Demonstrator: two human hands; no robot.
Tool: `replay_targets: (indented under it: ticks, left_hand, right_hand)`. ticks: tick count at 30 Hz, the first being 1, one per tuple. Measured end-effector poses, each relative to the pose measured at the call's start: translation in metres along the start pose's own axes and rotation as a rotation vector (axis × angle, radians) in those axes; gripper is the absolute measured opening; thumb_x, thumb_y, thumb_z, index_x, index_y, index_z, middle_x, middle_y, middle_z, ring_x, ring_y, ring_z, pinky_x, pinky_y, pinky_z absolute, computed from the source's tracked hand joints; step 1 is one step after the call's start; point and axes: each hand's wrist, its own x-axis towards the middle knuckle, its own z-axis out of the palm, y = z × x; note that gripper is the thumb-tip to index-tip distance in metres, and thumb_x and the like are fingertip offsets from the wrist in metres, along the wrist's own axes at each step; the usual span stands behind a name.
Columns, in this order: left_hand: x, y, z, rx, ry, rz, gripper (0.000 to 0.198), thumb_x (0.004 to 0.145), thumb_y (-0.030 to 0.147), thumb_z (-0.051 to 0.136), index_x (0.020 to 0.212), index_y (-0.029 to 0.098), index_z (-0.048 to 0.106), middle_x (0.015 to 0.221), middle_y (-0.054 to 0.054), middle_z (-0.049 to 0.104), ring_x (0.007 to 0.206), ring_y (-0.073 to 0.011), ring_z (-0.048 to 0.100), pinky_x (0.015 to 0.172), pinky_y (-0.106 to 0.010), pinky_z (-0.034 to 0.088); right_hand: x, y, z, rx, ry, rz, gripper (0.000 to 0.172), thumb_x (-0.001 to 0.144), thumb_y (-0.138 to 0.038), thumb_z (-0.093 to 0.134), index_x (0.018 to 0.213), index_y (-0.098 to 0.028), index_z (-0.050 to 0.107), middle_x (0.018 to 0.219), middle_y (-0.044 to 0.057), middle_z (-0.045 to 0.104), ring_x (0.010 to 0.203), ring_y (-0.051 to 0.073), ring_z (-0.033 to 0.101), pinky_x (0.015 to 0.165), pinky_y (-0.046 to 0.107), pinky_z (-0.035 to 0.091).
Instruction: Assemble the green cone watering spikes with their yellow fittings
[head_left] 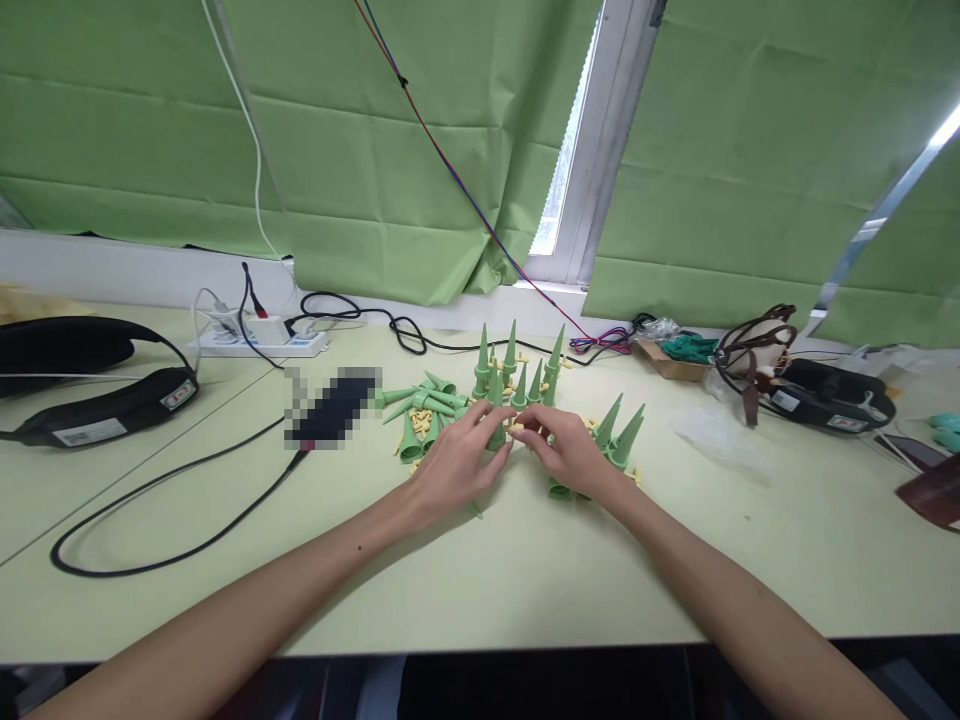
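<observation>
My left hand (465, 458) is closed round an upright green plastic spike (496, 410), whose pointed tip rises above the fingers. Close beside it, the thumb and fingertips of my right hand (564, 447) pinch a small yellow valve piece (515, 429) at the spike's side. Behind both hands stand several green spikes (483, 362) with yellow pieces in their sides. More upright spikes (624, 437) are at my right wrist, partly hidden by it. Left of my left hand lies a heap of loose green spikes (429, 400) with a pile of yellow valve pieces (424, 424) among them.
A blurred-out dark device (335, 408) with a black cable lies left. A power strip (259, 343) stands by the wall. Black headsets (120, 405) rest far left; at right are another black headset (829, 397), a cardboard box (667, 360) and a clear plastic bag (720, 440).
</observation>
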Motion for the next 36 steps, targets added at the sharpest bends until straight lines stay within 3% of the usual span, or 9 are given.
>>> replay_targets:
  ticks: [4, 10, 14, 27, 36]
  left_hand:
    - [0.0003, -0.0007, 0.0, 0.046, 0.002, 0.036, 0.029, 0.094, 0.022, 0.048, 0.123, 0.02, 0.053, 0.106, -0.007, 0.055, 0.065, -0.0126, 0.053, 0.06, -0.027, 0.044]
    - [0.0022, 0.0002, -0.0009, -0.043, 0.05, -0.018, 0.029, 0.093, 0.024, 0.052, 0.122, 0.022, 0.053, 0.105, -0.004, 0.057, 0.066, -0.0114, 0.053, 0.061, -0.025, 0.043]
    - [0.0021, 0.0, -0.0004, -0.036, 0.041, -0.013, 0.029, 0.093, 0.023, 0.052, 0.122, 0.022, 0.053, 0.106, -0.004, 0.057, 0.066, -0.0113, 0.053, 0.06, -0.025, 0.043]
    - [0.0005, -0.0065, 0.0032, 0.147, 0.029, 0.105, 0.027, 0.096, 0.023, 0.047, 0.123, 0.021, 0.05, 0.104, -0.005, 0.053, 0.06, -0.0111, 0.052, 0.056, -0.025, 0.042]
    - [-0.0001, -0.0072, 0.0042, 0.18, 0.021, 0.115, 0.027, 0.097, 0.023, 0.046, 0.124, 0.021, 0.049, 0.103, -0.005, 0.052, 0.057, -0.0101, 0.047, 0.054, -0.025, 0.041]
  right_hand:
    - [-0.0001, -0.0017, -0.0003, -0.014, 0.007, 0.004, 0.016, 0.097, -0.027, 0.051, 0.086, -0.019, 0.058, 0.072, 0.001, 0.061, 0.065, 0.014, 0.053, 0.063, 0.027, 0.043]
    - [0.0014, -0.0037, 0.0, 0.032, 0.064, -0.014, 0.009, 0.093, -0.023, 0.058, 0.101, -0.019, 0.061, 0.084, 0.004, 0.066, 0.073, 0.015, 0.06, 0.061, 0.025, 0.046]
    - [0.0009, -0.0019, 0.0004, 0.022, 0.067, -0.029, 0.004, 0.094, -0.021, 0.057, 0.095, -0.019, 0.06, 0.081, 0.003, 0.065, 0.071, 0.015, 0.06, 0.062, 0.025, 0.046]
    - [-0.0005, 0.0008, -0.0004, 0.008, 0.011, -0.015, 0.015, 0.097, -0.024, 0.051, 0.084, -0.019, 0.056, 0.071, 0.0, 0.057, 0.063, 0.013, 0.048, 0.061, 0.025, 0.038]
    - [-0.0003, -0.0001, -0.0014, 0.001, -0.014, -0.012, 0.026, 0.098, -0.026, 0.047, 0.073, -0.02, 0.046, 0.064, -0.003, 0.045, 0.059, 0.011, 0.039, 0.058, 0.024, 0.032]
